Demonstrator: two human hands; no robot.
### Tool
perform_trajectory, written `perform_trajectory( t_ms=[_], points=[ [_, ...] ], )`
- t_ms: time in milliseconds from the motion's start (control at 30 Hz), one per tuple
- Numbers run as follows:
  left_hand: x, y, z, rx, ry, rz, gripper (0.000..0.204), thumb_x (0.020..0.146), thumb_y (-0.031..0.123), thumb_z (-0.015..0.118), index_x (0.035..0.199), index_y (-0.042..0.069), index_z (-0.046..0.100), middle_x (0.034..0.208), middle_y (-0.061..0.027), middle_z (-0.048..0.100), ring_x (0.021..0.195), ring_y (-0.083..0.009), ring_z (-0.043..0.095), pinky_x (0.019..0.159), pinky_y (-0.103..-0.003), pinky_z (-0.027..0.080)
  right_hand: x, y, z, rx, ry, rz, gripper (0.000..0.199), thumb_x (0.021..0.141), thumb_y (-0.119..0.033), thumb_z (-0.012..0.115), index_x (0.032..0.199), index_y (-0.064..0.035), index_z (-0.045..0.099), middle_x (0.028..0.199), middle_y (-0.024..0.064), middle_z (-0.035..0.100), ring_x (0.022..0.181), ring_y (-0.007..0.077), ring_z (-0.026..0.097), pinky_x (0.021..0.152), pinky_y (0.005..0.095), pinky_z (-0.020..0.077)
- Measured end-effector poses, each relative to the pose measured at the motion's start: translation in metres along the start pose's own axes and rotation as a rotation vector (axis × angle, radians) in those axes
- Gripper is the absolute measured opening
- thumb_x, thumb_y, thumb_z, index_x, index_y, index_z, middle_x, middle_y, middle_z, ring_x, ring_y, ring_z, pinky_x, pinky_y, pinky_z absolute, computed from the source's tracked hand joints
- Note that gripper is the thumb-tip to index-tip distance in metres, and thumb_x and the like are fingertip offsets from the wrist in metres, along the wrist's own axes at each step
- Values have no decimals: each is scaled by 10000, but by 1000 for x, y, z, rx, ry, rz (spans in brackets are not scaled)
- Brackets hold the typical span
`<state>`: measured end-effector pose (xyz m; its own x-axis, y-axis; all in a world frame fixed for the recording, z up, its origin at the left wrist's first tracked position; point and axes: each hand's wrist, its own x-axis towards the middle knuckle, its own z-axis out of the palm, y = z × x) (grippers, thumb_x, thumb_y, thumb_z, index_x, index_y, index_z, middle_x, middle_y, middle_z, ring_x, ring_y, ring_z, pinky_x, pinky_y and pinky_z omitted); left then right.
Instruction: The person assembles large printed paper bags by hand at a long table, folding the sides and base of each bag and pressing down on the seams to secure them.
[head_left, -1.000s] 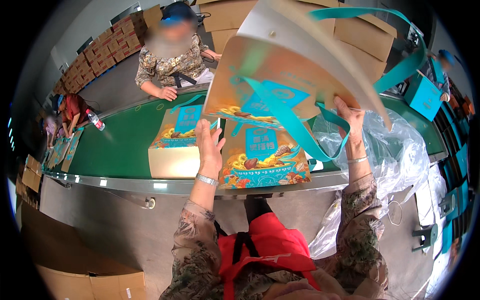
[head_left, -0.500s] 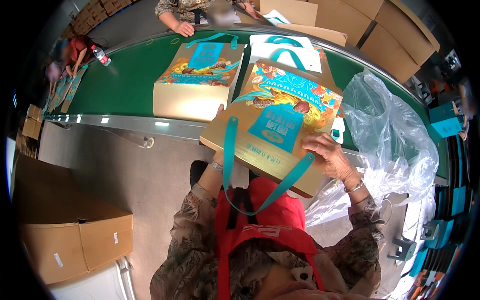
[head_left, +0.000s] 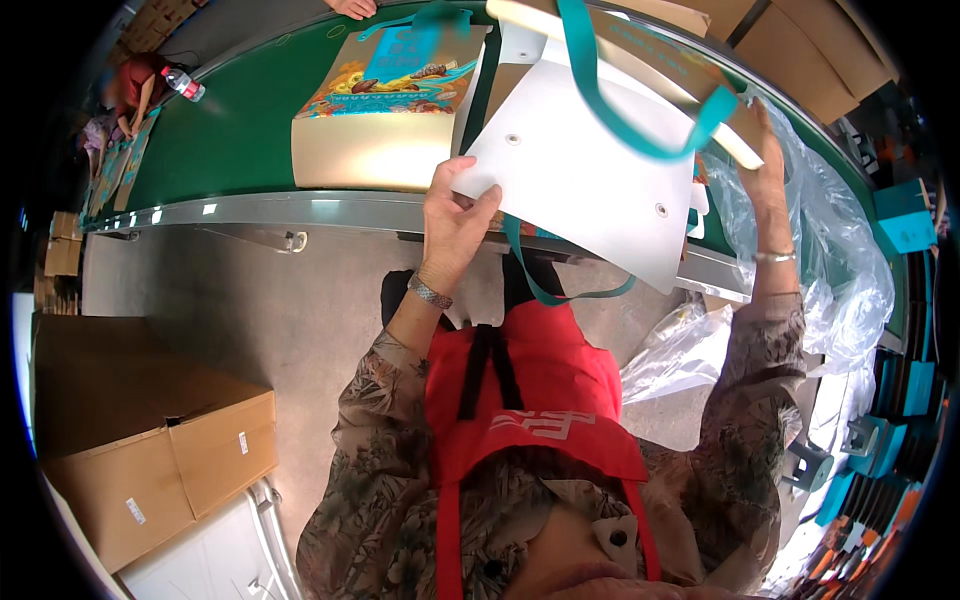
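Observation:
A gold gift bag is held up over the bench edge, its mouth facing me. Its white inner panel (head_left: 590,150) shows two metal eyelets, and one teal ribbon handle (head_left: 590,80) loops across the opening while another hangs below. My left hand (head_left: 458,215) pinches the panel's left edge between thumb and fingers. At the bag's far right edge my right hand (head_left: 768,150) grips the side, its fingers partly hidden. To the left a boxy gold bag with blue print (head_left: 375,125) lies on the green bench top (head_left: 230,130).
Crumpled clear plastic (head_left: 825,250) covers the bench's right end. Cardboard boxes (head_left: 810,50) stand beyond, and an open carton (head_left: 160,450) sits at lower left. A bottle (head_left: 184,84) lies at the far left near a co-worker. Another person's hand (head_left: 352,8) rests at the far edge.
The bag has been turned from its printed face to its white inside and lifted away from me. My right hand moved up and to the far right; my left took the panel edge.

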<state>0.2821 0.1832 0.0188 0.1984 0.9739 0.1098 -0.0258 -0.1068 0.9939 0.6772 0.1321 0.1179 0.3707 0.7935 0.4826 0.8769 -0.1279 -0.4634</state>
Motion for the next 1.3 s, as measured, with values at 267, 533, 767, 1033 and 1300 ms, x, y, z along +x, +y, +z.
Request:
perform_trajectory(
  t_ms=[267, 533, 767, 1033, 1300],
  points=[
    [-3, 17, -13, 154, -394, 183, 392, 928, 91, 672, 1304, 52, 572, 995, -86, 699, 869, -140, 667, 777, -280, 535, -110, -79, 6, 10, -320, -145, 453, 873, -396, 690, 1136, -29, 655, 1188, 155, 655, 1020, 351, 644, 857, 425, 519],
    [3, 13, 5, 513, -480, 436, 285, 877, 191, 729, 1115, 39, 692, 877, -138, 723, 732, -195, 676, 680, -317, 531, -140, -100, 47, -55, -293, -453, 347, 778, -281, 762, 1080, -114, 731, 992, 37, 615, 935, 240, 600, 819, 376, 481],
    [-2, -8, 19, 117, -378, -67, 176, 876, 156, 754, 1004, 36, 742, 743, 7, 673, 650, -44, 579, 565, -208, 463, -137, -91, 53, 37, -327, -328, 238, 801, -312, 732, 969, -146, 766, 852, 17, 619, 867, 223, 606, 761, 365, 470],
    [2, -23, 17, 381, -256, 60, 180, 867, 156, 766, 814, -9, 718, 638, 14, 602, 579, -63, 518, 495, -235, 388, -128, -76, 70, -44, -376, -248, 255, 848, -347, 681, 777, -104, 716, 771, 86, 646, 760, 301, 659, 687, 412, 519],
    [26, -26, 26, 723, -276, 193, 411, 782, 352, 820, 717, -18, 653, 647, -64, 563, 551, -161, 503, 542, -332, 419, -129, -63, 68, -220, -274, -294, 390, 831, -468, 664, 700, -105, 606, 687, 81, 618, 698, 261, 662, 644, 366, 517]
  ],
)
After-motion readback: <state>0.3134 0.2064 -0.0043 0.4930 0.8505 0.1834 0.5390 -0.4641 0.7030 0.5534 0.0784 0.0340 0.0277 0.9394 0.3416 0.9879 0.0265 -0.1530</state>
